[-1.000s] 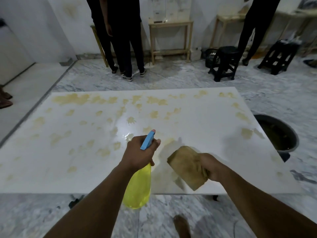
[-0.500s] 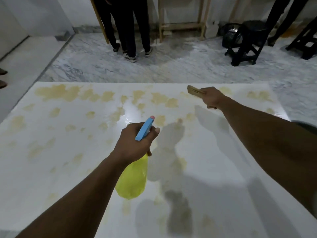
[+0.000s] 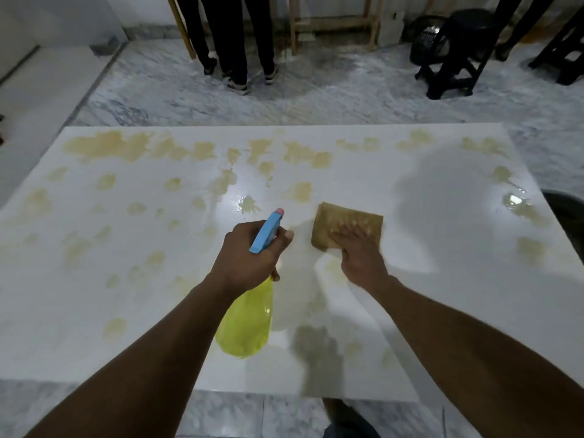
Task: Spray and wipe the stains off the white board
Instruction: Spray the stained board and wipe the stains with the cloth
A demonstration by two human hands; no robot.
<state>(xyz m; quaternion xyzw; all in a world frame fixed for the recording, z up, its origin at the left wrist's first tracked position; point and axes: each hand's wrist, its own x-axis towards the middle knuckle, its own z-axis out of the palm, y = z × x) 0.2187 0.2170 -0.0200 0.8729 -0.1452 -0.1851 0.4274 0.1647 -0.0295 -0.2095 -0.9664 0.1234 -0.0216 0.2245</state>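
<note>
Head view, right hand (image 3: 360,252) flat on cloth (image 3: 346,224)

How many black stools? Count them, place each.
2. One black stool stands beyond the board's far right; another is cut by the right edge. Others may be hidden.
</note>
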